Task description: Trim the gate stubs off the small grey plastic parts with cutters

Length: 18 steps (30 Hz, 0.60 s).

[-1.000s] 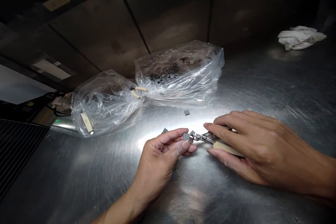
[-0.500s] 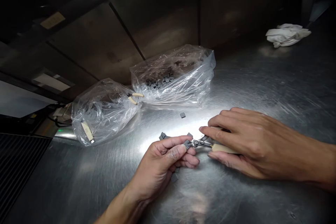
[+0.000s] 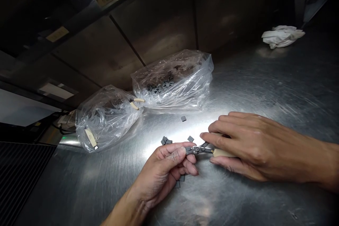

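Deep into the fine work here: bringing the tips of the pliers (image 3: pixel 203 149) up against a small grey piece (image 3: pixel 189 150), most likely to nip or trim an edge. Placed over the metal table (image 3: pixel 238 201), right between the hands; good enough for a clock centre.

Calls next, by judgement, for a firm pinch, exact seating of the tips and a measured squeeze. Could slip towards the nearby fingertips if seated askew. Tips parted or closed? Impossible to tell, too small and partly hidden.

Over to the pose! Down at 8 o'clock, left hand (image 3: pixel 162 169), palm turned inward, pinching the grey piece between thumb and index finger, with the other fingers curled below. Across at 3 o'clock, right hand (image 3: pixel 246 144), back facing up, grasping the pliers by cream handles (image 3: pixel 225 153): fingers over the top, thumb along the lower side, forearm reaching in from the right edge.

And scattered about: 2 loose grey pieces (image 3: pixel 190 138) near 12 o'clock, 1 close and 1 farther out; a small cluster (image 3: pixel 166 141) at 10; more at 7, partly behind the left hand. Farther off at 11, a clear bag (image 3: pixel 182 100) with many dark pieces inside.
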Each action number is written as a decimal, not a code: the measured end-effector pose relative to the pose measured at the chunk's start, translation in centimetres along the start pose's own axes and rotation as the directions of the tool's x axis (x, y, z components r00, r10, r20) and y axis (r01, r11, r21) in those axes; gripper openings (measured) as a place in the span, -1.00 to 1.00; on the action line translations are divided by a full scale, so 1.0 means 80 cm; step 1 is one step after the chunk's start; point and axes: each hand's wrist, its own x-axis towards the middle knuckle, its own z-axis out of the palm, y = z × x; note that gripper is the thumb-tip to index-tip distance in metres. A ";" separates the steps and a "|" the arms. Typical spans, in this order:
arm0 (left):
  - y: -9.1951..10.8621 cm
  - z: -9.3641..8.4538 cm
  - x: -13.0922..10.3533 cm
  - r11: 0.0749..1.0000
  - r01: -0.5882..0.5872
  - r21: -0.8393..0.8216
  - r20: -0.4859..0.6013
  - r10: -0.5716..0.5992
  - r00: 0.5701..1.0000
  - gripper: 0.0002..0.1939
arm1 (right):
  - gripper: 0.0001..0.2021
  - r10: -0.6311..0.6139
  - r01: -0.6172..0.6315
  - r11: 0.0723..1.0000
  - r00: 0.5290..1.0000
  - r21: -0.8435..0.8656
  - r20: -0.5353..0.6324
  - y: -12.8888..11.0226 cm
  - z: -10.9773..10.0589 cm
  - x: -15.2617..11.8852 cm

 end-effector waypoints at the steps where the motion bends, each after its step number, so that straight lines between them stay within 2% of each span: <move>1: 0.000 -0.001 0.000 1.000 -0.001 0.003 0.003 0.001 1.000 -0.72 | -0.79 -0.003 0.003 1.000 1.000 0.002 -0.002 0.000 0.000 0.000; 10: -0.001 0.000 -0.001 1.000 -0.002 0.000 -0.004 0.002 1.000 -0.70 | -0.72 -0.005 0.005 1.000 1.000 0.010 0.005 -0.002 0.000 -0.004; 18: -0.002 0.000 -0.001 1.000 -0.007 -0.028 -0.035 0.006 0.999 -0.68 | -0.69 0.061 -0.061 0.998 0.998 0.004 -0.015 -0.005 0.004 -0.003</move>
